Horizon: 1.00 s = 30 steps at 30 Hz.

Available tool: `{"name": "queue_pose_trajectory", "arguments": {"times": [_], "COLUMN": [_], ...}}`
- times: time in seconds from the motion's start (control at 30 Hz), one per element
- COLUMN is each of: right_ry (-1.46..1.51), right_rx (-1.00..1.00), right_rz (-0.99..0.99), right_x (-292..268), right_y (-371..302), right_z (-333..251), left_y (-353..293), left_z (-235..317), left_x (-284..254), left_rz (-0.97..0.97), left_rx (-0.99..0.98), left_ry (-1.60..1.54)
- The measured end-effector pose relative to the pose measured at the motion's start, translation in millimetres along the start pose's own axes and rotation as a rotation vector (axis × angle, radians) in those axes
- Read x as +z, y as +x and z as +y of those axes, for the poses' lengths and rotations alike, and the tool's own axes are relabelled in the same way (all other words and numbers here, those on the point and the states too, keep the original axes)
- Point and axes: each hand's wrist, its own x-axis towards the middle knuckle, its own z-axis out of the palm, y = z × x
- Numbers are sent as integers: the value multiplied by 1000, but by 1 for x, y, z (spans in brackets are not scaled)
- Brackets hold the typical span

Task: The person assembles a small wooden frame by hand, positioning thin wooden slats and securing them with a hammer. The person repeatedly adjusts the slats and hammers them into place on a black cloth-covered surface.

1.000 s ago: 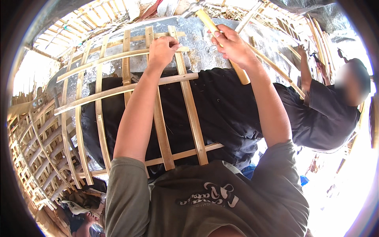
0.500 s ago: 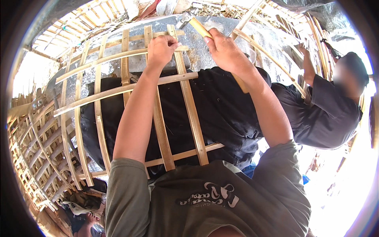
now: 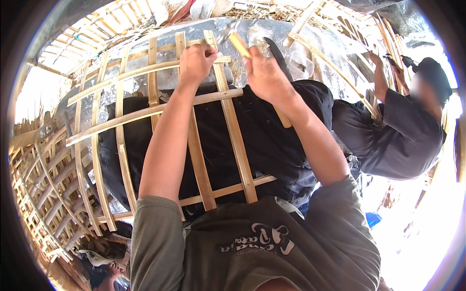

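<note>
Your R hand (image 3: pixel 266 77), upper ctr, grips a yellow-handled hammer (image 3: pixel 239 45). Your L hand (image 3: pixel 196 60), fingertips pinched, is at the bamboo-slat lattice (image 3: pixel 197 150), ctr-left of frame; can't tell what's btwn them.

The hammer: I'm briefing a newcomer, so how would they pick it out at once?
Find the big bamboo lattice, then look just right of its upper right corner, to the person's right grip. The hammer slants there: its metal head and yellow handle set it apart from the pale slats.
</note>
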Motion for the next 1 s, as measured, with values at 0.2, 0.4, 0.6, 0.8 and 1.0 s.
{"name": "queue_pose_trajectory", "arguments": {"times": [0.2,0.4,0.6,0.8,1.0], "right_ry": [-21,106,57,0,94], "right_rx": [106,105,74,124,143], "right_rz": [-12,71,-114,-52,146], "right_x": [1,-10,-2,3,-8], "right_y": [6,6,-3,-1,1], "right_z": [-4,-11,-10,-8,-21], "left_y": [0,-4,-4,-2,-2], "left_z": [1,11,-3,1,5], "left_x": [-1,-8,-1,1,-4], "left_rz": [-20,-32,-6,-20,-27], "left_rx": [-28,-65,-11,-24,-73], "left_ry": [16,8,62,20,-14]}}
